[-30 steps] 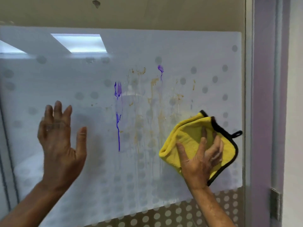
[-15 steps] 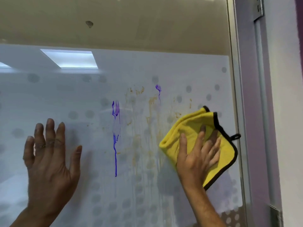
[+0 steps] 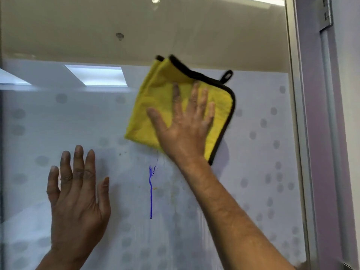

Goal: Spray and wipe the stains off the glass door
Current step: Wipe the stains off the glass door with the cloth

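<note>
The frosted, dotted glass door (image 3: pixel 253 162) fills the view. A folded yellow cloth (image 3: pixel 155 106) with black edging lies flat against its upper middle, pressed there by my right hand (image 3: pixel 185 127) with fingers spread. Below the cloth a blue streak (image 3: pixel 151 191) runs down the glass, with faint yellowish-brown smears (image 3: pixel 173 193) just to its right. My left hand (image 3: pixel 78 197) rests flat on the glass at lower left, fingers apart, holding nothing. No spray bottle is in view.
A metal door frame (image 3: pixel 298 133) and purple jamb (image 3: pixel 319 152) run down the right side, with a hinge (image 3: pixel 326 14) at the top right. Above the frosted band the glass is clear and shows a ceiling.
My right hand has swept the cloth up and to the left, over the upper stains. The upper purple marks and most orange spatter no longer show. The left hand stays flat on the glass.
</note>
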Available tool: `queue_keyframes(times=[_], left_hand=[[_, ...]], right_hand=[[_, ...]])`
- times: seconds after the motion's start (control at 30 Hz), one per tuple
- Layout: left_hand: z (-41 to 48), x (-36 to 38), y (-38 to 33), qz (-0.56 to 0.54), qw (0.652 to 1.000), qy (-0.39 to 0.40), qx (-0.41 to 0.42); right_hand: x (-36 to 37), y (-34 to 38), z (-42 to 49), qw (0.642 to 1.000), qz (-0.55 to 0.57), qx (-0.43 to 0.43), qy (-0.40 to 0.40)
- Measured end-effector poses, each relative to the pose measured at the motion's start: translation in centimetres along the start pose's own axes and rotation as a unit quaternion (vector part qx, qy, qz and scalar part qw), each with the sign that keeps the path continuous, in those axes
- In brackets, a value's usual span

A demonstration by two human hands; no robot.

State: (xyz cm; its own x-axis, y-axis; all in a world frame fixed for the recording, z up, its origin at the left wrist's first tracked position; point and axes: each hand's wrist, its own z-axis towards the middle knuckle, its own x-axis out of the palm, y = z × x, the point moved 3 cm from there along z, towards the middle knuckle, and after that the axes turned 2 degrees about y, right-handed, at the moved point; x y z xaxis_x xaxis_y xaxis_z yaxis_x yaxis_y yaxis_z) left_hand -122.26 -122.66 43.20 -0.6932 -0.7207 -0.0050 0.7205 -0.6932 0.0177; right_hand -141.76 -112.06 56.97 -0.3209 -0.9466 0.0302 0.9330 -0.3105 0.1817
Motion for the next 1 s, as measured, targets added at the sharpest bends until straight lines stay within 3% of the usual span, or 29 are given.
queue_keyframes(times=[0.17,0.3,0.37,0.57,0.7,0.8,1.0], left_hand=[[-0.3,-0.3,0.7,-0.055,0.997,-0.046,-0.041],[-0.6,-0.3,1.5,-0.184,0.974,-0.052,-0.122],[-0.7,-0.6,1.2,-0.190,0.972,-0.063,-0.122],[-0.6,-0.8,0.7,-0.036,0.996,-0.043,-0.063],[-0.7,-0.8,0.6,-0.007,0.998,-0.038,-0.055],[-0.7,-0.7,0.5,0.007,0.998,-0.035,-0.048],[-0.7,-0.9,0.3,0.003,0.999,-0.023,-0.050]], right_hand=[[0.4,5.9,-6.1,0.987,0.041,-0.135,0.069],[0.0,5.6,-13.8,0.980,0.056,-0.158,0.105],[-0.1,4.1,-17.6,0.982,0.043,-0.151,0.101],[-0.9,-3.9,-26.0,0.994,-0.016,-0.065,0.083],[-2.1,-12.2,-26.1,0.989,-0.065,0.109,0.071],[-2.6,-15.3,-23.4,0.978,-0.050,0.193,0.055],[-2.2,-12.7,-15.2,0.978,-0.025,0.204,0.027]])
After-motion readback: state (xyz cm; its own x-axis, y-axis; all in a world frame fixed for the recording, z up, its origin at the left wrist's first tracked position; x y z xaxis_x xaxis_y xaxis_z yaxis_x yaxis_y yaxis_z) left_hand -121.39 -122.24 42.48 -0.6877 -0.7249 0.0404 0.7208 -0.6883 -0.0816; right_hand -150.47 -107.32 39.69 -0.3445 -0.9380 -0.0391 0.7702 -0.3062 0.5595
